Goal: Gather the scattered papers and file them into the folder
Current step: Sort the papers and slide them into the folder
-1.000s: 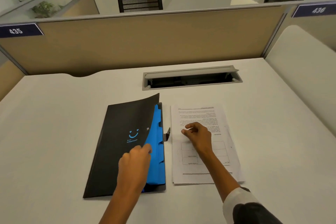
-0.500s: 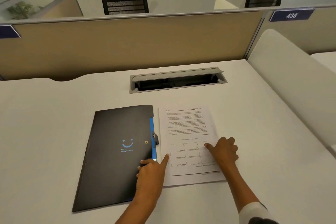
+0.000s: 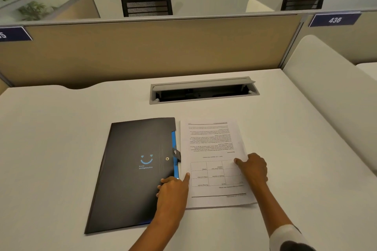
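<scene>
A single head-worn wide-angle camera looks forward and steeply down onto the tabletop (image 3: 61,149), close above it. Forearms enter from the bottom edge. It faces the beige partition (image 3: 153,51) at the tabletop's far side, plants beyond.

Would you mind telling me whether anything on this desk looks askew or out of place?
Only slightly: the white printed paper stack lies upside down to the viewer, beside the shut black plastic folder rather than inside. The grey cable hatch stands open.

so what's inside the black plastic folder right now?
The black plastic folder lies shut; only a blue inner strip shows along its right edge. Contents are hidden by the cover.
</scene>
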Available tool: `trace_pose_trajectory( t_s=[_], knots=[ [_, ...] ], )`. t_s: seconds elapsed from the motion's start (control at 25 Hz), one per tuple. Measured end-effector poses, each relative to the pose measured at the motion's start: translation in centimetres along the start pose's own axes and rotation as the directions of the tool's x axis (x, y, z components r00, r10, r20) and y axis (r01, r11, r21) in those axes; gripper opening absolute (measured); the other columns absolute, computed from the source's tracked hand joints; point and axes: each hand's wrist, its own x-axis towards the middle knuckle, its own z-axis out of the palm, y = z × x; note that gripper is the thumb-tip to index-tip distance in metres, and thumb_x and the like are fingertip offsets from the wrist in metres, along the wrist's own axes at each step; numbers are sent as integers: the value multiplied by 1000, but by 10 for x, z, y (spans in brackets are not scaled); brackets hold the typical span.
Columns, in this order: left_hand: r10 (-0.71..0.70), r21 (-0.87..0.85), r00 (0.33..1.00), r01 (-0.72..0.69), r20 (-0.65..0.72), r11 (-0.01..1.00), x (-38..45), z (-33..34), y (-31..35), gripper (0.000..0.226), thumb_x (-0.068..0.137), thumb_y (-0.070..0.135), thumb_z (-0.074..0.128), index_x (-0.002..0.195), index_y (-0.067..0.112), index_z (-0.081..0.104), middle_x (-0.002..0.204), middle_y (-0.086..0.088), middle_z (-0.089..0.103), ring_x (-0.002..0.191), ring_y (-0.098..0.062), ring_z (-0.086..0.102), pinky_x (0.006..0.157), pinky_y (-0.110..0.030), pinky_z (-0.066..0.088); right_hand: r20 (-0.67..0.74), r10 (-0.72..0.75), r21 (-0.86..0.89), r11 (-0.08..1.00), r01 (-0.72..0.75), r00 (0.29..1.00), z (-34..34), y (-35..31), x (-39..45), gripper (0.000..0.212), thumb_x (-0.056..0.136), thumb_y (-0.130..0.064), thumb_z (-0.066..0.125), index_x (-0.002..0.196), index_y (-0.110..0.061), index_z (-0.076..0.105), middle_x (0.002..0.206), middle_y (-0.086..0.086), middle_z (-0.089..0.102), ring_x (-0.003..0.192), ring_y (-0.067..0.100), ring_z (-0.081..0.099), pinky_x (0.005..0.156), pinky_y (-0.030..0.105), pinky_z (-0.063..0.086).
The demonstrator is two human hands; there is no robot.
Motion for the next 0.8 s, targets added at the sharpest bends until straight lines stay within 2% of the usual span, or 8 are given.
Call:
trace_pose_trajectory(
  t_s=[0.2,0.32,0.4,0.48,0.6,0.68,0.72,0.8],
  knots=[
    [7,7,1000,-7,7,1000,1,0,0,69,94,4,42,146,18,-1,131,-35,42,112,-40,56,92,-44,51,83,24,228,973,-43,996,-8,2,15,41,83,-33,68,96,5,60,102,20,65,92,35,61,84,41,50],
    [9,-3,1000,-9,-1,1000,-2,-1,0,68,94,1,39,146,18,-2,130,-37,41,110,-40,57,91,-43,52,265,40,415,897,-151,964,-21,0,20,34,85,-26,69,93,6,61,100,21,66,96,39,64,91,48,51],
    [6,-9,1000,-6,1,1000,-4,-2,0,68,94,1,38,146,18,-3,131,-38,40,110,-42,56,91,-43,52,401,50,423,876,-233,915,-30,-2,18,22,86,-19,67,89,1,59,95,19,67,94,40,64,91,53,51],
    [5,-5,1000,-5,3,1000,-5,-4,-1,69,94,1,39,146,19,-3,131,-38,40,110,-41,56,91,-43,52,452,37,386,893,-233,891,-32,0,17,18,88,-13,64,95,3,59,95,19,67,92,39,63,86,52,52],
    [-4,-80,1000,4,-6,997,-11,-9,-4,74,93,6,45,146,20,-5,130,-30,45,109,-33,58,92,-39,51,405,-7,381,910,-162,914,-31,4,16,20,91,-9,59,104,5,58,99,20,66,92,40,64,79,48,54],
    [-52,-161,996,39,-77,986,-18,-14,-14,78,92,8,48,145,23,-6,119,-19,54,97,-20,58,84,-30,49,370,-76,432,896,-99,926,-35,9,15,16,92,-8,56,102,4,60,89,16,68,80,34,66,64,39,55],
    [-93,-201,989,69,-112,977,-22,-17,-22,77,91,8,49,146,23,-3,114,-13,57,93,-17,57,80,-28,49,347,-119,476,877,-65,930,-39,13,14,15,92,-7,55,102,4,61,85,14,68,75,30,66,57,35,54],
    [-179,-297,972,127,-154,946,-31,-25,-37,64,90,12,50,143,23,16,111,-7,59,94,-18,59,77,-28,48,250,-183,585,811,2,951,-48,18,13,17,91,-5,55,102,6,62,81,12,68,71,27,66,53,33,54]
  ],
)
